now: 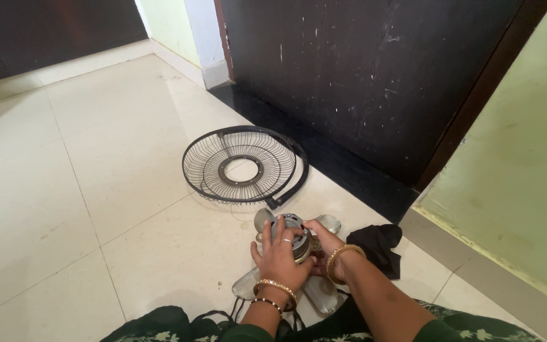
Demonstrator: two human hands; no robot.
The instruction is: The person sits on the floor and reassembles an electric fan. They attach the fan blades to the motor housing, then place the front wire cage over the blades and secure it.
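Both hands, left hand [280, 253] and right hand [321, 244], clasp the fan motor [294, 229], its shaft end pointing up, between them above the blades [319, 292].

The floor [64, 190] is laid with large, glossy cream tiles, their thin grey joints running diagonally across the view, and soft daylight gives them an even sheen. A wide, dark brown door [362, 69], scuffed with small pale marks, stands behind a strip of black polished threshold [349, 171], with a dark frame [476, 95] along its right edge. To the right rises a pale green wall [527, 171] above a beige skirting band [495, 272], while a white pillar corner [207, 38] and another dark panel [45, 31] close the far left.
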